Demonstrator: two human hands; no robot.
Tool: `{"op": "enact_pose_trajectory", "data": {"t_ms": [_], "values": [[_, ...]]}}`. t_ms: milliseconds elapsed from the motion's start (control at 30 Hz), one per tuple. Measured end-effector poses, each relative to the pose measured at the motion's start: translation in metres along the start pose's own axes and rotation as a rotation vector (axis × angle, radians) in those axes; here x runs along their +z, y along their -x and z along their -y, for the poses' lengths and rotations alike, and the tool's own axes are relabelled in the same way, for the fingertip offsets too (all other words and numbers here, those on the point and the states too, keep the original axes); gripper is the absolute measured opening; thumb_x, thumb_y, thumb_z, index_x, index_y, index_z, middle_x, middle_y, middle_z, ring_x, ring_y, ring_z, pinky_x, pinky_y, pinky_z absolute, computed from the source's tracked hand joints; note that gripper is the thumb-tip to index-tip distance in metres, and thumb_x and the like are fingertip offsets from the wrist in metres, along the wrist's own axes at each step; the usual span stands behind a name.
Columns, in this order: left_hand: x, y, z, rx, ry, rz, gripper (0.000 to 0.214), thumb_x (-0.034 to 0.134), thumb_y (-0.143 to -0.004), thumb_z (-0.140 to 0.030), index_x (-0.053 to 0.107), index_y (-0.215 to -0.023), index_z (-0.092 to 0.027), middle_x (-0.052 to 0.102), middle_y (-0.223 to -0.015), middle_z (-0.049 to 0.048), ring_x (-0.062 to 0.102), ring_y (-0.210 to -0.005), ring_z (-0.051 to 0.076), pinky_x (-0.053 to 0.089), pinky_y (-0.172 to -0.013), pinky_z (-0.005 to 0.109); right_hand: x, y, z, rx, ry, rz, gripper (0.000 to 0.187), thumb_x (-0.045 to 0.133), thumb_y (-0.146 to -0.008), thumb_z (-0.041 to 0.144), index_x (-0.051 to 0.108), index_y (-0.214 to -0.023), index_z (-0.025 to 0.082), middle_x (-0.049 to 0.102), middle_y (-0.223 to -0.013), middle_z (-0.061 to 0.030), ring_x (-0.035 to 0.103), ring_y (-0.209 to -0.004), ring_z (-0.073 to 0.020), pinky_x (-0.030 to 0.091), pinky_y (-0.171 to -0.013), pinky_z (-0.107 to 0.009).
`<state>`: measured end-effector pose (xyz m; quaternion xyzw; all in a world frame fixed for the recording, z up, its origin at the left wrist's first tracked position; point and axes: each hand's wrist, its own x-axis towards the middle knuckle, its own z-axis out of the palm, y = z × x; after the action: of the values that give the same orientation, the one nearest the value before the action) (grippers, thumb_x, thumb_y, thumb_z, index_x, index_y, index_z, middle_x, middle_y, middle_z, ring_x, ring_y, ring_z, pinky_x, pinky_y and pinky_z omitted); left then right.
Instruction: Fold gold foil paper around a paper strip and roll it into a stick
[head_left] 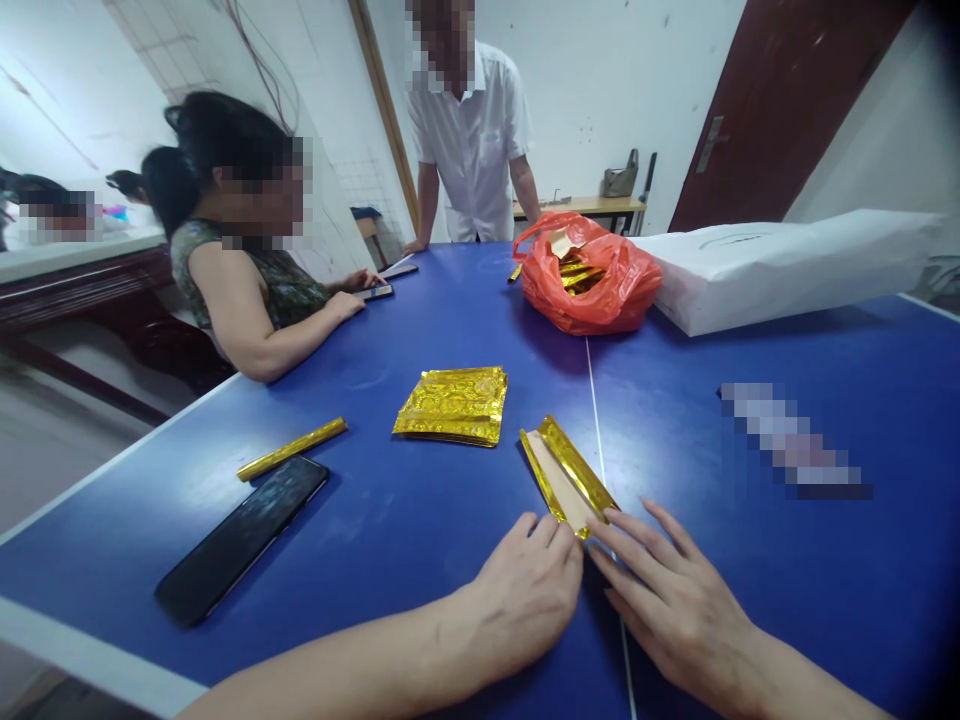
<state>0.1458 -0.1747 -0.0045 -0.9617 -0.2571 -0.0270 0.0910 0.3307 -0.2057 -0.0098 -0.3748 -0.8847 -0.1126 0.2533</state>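
Observation:
A sheet of gold foil paper lies on the blue table with both long sides folded up and a pale inner face showing. My left hand is closed at its near end, with the fingertips pinching the edge there. Partly hidden by the fingers, that near end cannot be seen fully. My right hand has its fingers stretched out and apart, with the tips resting on the near right edge of the same sheet. Beyond the sheet, to the left, sits a stack of flat gold foil papers.
A gold foil roll lies beside a black phone at left. Farther back are a red plastic bag holding gold pieces and a long white package. One person sits with a phone; another stands at the far edge.

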Motion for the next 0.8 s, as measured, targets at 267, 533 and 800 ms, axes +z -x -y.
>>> {"op": "enact_pose_trajectory", "data": {"t_ms": [267, 533, 800], "values": [[0.005, -0.001, 0.002, 0.008, 0.031, -0.029, 0.025, 0.042, -0.086, -0.019, 0.052, -0.106, -0.008, 0.055, -0.102, 0.0104, 0.047, -0.092, 0.022, 0.038, -0.071, 0.033, 0.003, 0.0, -0.002, -0.021, -0.018, 0.047, 0.032, 0.044, -0.083, 0.013, 0.059, -0.111, 0.018, 0.063, -0.11, -0.0085, 0.051, -0.109, -0.0228, 0.033, -0.097, -0.052], [0.012, 0.0, 0.002, 0.034, 0.029, -0.047, 0.024, 0.045, -0.086, -0.023, 0.055, -0.103, -0.009, 0.056, -0.103, 0.0095, 0.048, -0.093, 0.021, 0.038, -0.074, 0.033, 0.009, 0.005, -0.005, -0.038, -0.025, 0.115, 0.032, 0.043, -0.084, 0.017, 0.057, -0.113, 0.015, 0.064, -0.108, -0.0101, 0.055, -0.105, -0.0213, 0.034, -0.098, -0.049], [0.015, 0.002, 0.005, 0.045, 0.039, -0.049, 0.021, 0.043, -0.088, -0.022, 0.056, -0.099, -0.011, 0.055, -0.111, 0.0098, 0.049, -0.1, 0.021, 0.038, -0.076, 0.033, 0.016, 0.014, -0.029, 0.087, 0.086, 0.052, 0.028, 0.041, -0.087, 0.017, 0.059, -0.108, 0.014, 0.064, -0.107, -0.0102, 0.059, -0.099, -0.021, 0.039, -0.094, -0.046]]}}
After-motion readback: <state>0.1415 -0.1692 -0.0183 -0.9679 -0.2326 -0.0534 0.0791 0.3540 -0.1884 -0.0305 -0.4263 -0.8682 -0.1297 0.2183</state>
